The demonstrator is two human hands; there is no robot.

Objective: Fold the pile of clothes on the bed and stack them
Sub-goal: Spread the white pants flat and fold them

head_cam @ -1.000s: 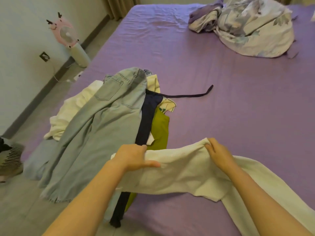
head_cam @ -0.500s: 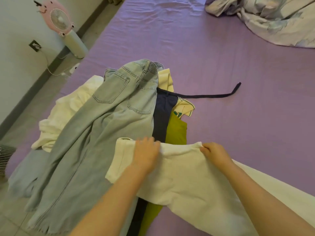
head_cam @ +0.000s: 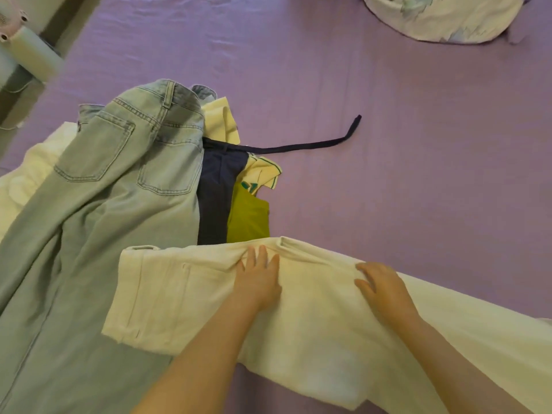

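Cream-white trousers [head_cam: 185, 297] lie across the near part of the purple bed [head_cam: 418, 174], waistband to the left, legs running off to the right. My left hand [head_cam: 259, 282] rests flat on them near the top edge, fingers spread. My right hand [head_cam: 383, 289] presses the same fabric a little to the right, fingers loosely curled on the fold. Behind them is the pile: light blue jeans [head_cam: 119, 180], a navy garment [head_cam: 218, 192] with a long strap [head_cam: 298, 147], an olive-green piece [head_cam: 249, 218], a pale yellow top [head_cam: 221, 119] and a white garment [head_cam: 21, 180].
A crumpled floral duvet [head_cam: 442, 16] sits at the far right of the bed. Off the bed's left edge stands a pale fan base [head_cam: 33, 52] on the floor by the wall.
The trousers have been laid down flat over the pile's near end. Both hands went from pinching the top edge to resting on the fabric. The camera tilted further down.
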